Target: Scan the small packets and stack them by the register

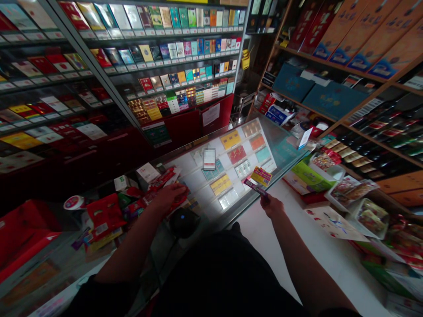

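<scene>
My right hand (272, 207) is closed on the near end of a narrow purple packet (256, 187), which points away over the edge of the glass counter. Just beyond that packet, a yellow and red packet (261, 175) lies at the counter's edge. On the other side, my left hand (172, 197) has its fingers curled over a shiny red packet (180, 202), partly hidden beneath the hand. A pile of snack packets, with a large red bag (105, 213) among them, lies left of my left forearm. In front of my left wrist is a round black device (184, 222).
The glass counter (241, 204) shows cigarette packs under its top. A red box (26, 233) and a white tub (74, 202) stand at left. Cigarette shelves (158, 33) line the wall ahead. At right are snack bins (373, 215) and wooden shelves with bottles (380, 132).
</scene>
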Demonstrator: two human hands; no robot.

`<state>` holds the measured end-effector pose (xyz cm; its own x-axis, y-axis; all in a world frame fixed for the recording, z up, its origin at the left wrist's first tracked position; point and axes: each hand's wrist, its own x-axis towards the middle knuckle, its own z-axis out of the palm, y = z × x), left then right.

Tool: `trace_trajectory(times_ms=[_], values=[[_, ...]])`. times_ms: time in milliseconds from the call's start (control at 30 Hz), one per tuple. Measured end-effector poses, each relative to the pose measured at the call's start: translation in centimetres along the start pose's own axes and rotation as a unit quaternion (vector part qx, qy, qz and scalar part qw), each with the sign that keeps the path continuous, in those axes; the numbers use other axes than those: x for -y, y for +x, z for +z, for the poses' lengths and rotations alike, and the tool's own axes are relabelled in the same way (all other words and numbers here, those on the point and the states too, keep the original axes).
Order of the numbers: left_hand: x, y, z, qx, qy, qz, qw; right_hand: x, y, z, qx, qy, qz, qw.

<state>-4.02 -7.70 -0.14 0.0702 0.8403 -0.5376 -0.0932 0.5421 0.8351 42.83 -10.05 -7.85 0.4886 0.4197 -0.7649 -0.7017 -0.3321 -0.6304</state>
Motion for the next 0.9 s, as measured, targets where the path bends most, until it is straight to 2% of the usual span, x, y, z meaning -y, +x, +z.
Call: trace_trajectory(times_ms=[200, 333, 533, 733, 900], values=[[0.3, -0.5, -0.5, -0.023, -0.039, -0.011, 0.999, 1.3, 1.8, 0.8, -0.037, 0.028, -0.013, 0.999], [0.7, -0.9, -0.8, -0.016, -0.042, -0.021, 0.999, 1.9, 2.5, 1.7, -0.053, 0.026, -0.022, 0.998], [0.8, -1.1, -1.3, -0.016, -0.012, 0.014, 1.000, 2.7, 2.8, 2.6, -0.083, 0.012, -0.043, 0.996], [0.5, -2.1, -1.7, -0.036, -0.020, 0.025, 0.999, 1.9, 2.2, 2.5, -0.100, -0.037, -0.074, 0.992], [0.0, -2.9, -3.0, -0.065, -0.022, 0.033, 0.997, 0.6, 1.6, 1.6, -0.149, -0.102, -0.127, 0.975]])
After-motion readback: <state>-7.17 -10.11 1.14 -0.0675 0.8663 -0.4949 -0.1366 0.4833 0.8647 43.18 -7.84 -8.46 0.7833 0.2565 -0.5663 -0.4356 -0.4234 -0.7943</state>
